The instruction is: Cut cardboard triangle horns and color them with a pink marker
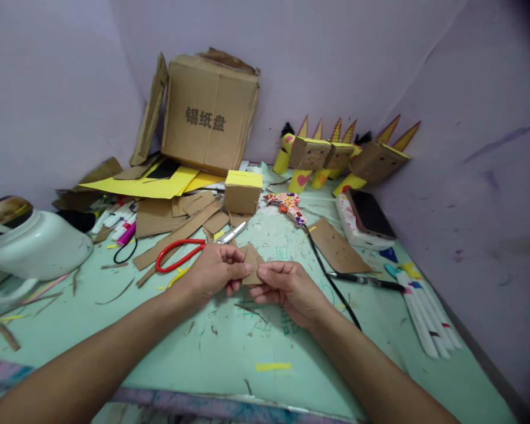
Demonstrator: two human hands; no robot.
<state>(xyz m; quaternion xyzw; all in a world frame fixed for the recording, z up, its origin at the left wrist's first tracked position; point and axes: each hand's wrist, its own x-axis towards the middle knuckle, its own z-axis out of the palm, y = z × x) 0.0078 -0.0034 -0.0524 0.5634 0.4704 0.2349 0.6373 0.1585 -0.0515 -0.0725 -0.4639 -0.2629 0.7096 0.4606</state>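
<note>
Lilac walls close in around a pale green worktop (229, 347) littered with cardboard scraps. Over its middle my left hand (214, 272) and right hand (287, 290) both pinch a small cardboard piece (250, 265), fingers closed on its opposite edges. The piece is small and creased; I judge that too hard a squeeze could crumple or tear it. Red-handled scissors (189, 250) lie just beyond my left hand, and a glue gun (289, 206) trails its black cord (331, 282) past my right wrist, easy to snag.
</note>
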